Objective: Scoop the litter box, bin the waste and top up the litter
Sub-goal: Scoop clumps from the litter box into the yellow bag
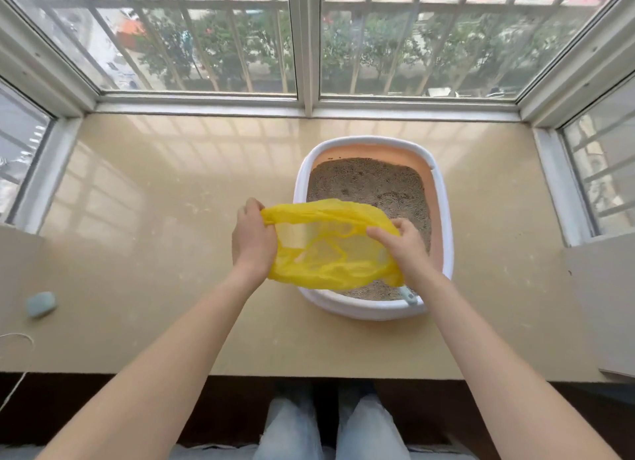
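Bag (326,246): thin yellow plastic film, translucent, crinkled, slightly glossy. Litter box (443,198): smooth moulded plastic, white rim with soft sheen, peach inner wall matt. Litter (371,184): grey-brown, coarse, granular, dull. Window ledge (165,191): beige polished stone-like surface, glossy, mirroring the window bars. Window frames (305,47): white, smooth, painted-looking.

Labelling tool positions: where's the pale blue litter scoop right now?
Head view: the pale blue litter scoop shows only as a handle end at the near right corner of the white-rimmed litter box, just below the yellow plastic bag and beside the right hand.
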A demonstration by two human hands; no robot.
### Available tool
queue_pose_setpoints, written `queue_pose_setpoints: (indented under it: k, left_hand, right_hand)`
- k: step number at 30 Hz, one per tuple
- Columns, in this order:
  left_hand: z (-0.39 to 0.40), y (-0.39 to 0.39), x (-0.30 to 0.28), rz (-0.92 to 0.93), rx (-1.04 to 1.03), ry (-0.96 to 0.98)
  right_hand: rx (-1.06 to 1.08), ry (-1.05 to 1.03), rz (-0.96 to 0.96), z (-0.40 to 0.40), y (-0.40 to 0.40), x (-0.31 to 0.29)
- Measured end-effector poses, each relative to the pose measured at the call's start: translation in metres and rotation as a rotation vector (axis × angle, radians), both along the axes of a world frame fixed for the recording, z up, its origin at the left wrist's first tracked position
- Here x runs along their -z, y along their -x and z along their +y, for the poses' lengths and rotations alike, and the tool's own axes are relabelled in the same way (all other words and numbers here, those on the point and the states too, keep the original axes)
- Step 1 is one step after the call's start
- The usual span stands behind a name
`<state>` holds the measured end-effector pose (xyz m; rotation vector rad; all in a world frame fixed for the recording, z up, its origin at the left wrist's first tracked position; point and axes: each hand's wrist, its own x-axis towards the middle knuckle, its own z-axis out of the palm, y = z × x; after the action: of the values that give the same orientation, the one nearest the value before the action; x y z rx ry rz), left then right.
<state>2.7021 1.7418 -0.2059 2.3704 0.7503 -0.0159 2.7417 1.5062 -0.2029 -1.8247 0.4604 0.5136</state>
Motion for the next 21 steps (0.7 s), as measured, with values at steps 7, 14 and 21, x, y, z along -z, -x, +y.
queue_pose_setpoints:
  k: [7, 14, 21]
  left_hand:
    - [0.007, -0.014, 0.029, 0.008, 0.148, -0.179]
    - [0.024, -0.012, 0.037, 0.042, 0.116, -0.221]
    - [0.059, -0.007, 0.046, 0.082, 0.077, -0.222]
  right_hand:
    - [0.070, 0.400, -0.145, 0.032, -0.016, 0.034]
    - [-0.036, 0.384, -0.189, 0.063, -0.012, 0.045]
    - [0.102, 0.439, -0.123, 0.054, -0.022, 0.053]
